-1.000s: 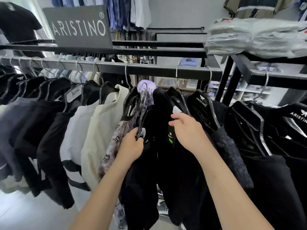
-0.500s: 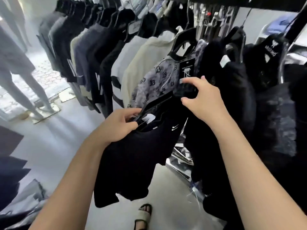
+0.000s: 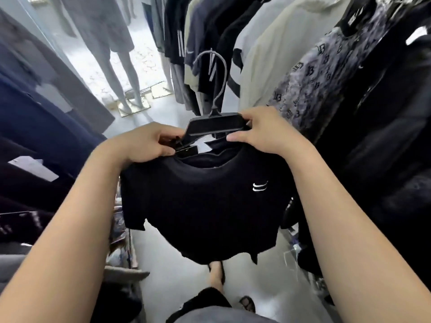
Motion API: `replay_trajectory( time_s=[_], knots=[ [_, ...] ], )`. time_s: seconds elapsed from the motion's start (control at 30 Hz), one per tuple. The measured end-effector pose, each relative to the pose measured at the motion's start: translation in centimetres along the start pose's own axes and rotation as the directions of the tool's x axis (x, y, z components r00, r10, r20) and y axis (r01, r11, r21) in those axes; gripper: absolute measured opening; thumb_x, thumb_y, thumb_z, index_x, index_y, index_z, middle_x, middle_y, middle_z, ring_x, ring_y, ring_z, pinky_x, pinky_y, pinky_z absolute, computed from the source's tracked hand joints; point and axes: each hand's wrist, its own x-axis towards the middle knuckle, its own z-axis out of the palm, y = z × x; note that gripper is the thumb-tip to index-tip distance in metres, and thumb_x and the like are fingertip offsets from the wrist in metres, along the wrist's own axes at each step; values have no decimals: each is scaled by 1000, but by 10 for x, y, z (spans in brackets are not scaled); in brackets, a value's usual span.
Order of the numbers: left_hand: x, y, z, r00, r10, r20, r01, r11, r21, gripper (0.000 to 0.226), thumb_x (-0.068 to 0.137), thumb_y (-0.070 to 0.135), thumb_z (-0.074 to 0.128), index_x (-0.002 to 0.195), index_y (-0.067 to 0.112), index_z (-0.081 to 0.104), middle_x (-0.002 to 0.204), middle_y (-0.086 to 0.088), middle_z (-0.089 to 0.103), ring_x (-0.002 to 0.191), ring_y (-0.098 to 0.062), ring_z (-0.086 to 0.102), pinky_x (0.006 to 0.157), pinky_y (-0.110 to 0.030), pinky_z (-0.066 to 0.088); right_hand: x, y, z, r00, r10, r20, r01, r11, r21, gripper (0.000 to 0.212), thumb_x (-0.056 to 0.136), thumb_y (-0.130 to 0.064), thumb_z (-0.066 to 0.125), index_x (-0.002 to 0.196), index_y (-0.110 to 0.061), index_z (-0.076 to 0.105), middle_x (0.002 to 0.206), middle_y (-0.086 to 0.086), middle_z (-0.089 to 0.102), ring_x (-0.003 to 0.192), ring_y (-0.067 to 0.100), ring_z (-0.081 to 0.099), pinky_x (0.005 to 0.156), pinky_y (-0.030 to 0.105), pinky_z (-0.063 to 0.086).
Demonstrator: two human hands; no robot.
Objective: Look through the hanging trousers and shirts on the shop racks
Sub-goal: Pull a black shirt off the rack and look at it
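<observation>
Now both hands grip a black plastic hanger (image 3: 215,124) with a grey metal hook pointing up and away: left hand (image 3: 149,143) at its left end, right hand (image 3: 263,131) at its right. Its long axis runs left-right. Beneath hangs a black short-sleeved shirt (image 3: 205,206), hem toward the floor, left of the cream and patterned shirts (image 3: 310,73) on the rack.

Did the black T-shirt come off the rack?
Yes. The black T-shirt on its hanger is now off, left of the hanging clothes.

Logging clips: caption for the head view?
Both hands, left hand and right hand, hold a black short-sleeved T-shirt on its black plastic hanger.
</observation>
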Motion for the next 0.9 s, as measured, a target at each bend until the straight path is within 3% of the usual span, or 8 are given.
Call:
replay_trajectory(
  time_s=[0.13,0.23,0.33,0.5,0.53,0.7,0.8,0.9],
  knots=[
    [-18,-35,18,902,-173,-395,148,985,-93,31,80,21,77,98,45,70,102,21,69,100,6,61,99,-24,45,-1,-4,18,1000,6,29,-7,1000,24,18,86,-29,75,102,-25,71,97,-7,71,93,14,64,76,17,46],
    [-29,-46,46,709,-277,-649,186,961,-206,22,76,35,79,97,35,72,97,23,68,95,3,60,85,-6,40,-2,-6,29,999,19,46,-20,999,28,17,87,-29,74,102,-22,71,96,-8,71,93,14,64,70,11,41],
    [-32,-45,67,618,-295,-729,153,954,-257,26,81,34,74,106,30,70,102,19,65,98,2,54,76,4,30,-2,-9,41,998,41,49,-42,999,19,24,87,-30,74,109,-21,72,103,-1,73,97,18,65,82,26,50],
    [-28,-43,74,443,-288,-849,144,958,-249,26,90,34,63,114,24,66,115,11,62,111,-7,53,93,-16,33,0,-11,56,992,121,-33,-119,991,59,22,86,-31,74,103,-17,72,95,-1,71,90,18,64,74,29,46],
    [-26,-39,78,456,-269,-848,121,963,-240,22,91,33,61,110,23,68,110,11,65,106,-7,57,92,-17,36,1,-13,62,988,146,-50,-142,986,85,22,85,-31,74,102,-17,72,94,0,70,88,18,64,72,28,47],
    [-13,-17,116,810,-222,-542,23,937,-349,21,93,29,58,110,27,71,99,14,71,95,-1,64,90,-19,45,4,-36,99,963,244,-110,-215,950,227,10,85,-31,72,89,-21,70,92,1,71,91,21,65,72,27,44],
    [-17,-21,123,906,-192,-376,27,916,-401,51,85,20,56,136,23,49,127,11,59,120,-3,54,106,-24,39,6,-45,121,946,323,1,-298,872,388,16,85,-30,71,93,-16,67,94,3,71,90,21,66,83,35,53],
    [-27,-23,121,924,-239,-299,91,896,-435,70,77,30,65,140,27,36,134,13,52,122,-3,52,103,-28,43,6,-53,133,915,323,243,-395,591,703,30,84,-21,76,108,-6,64,106,16,72,96,28,71,92,47,56]
  ],
)
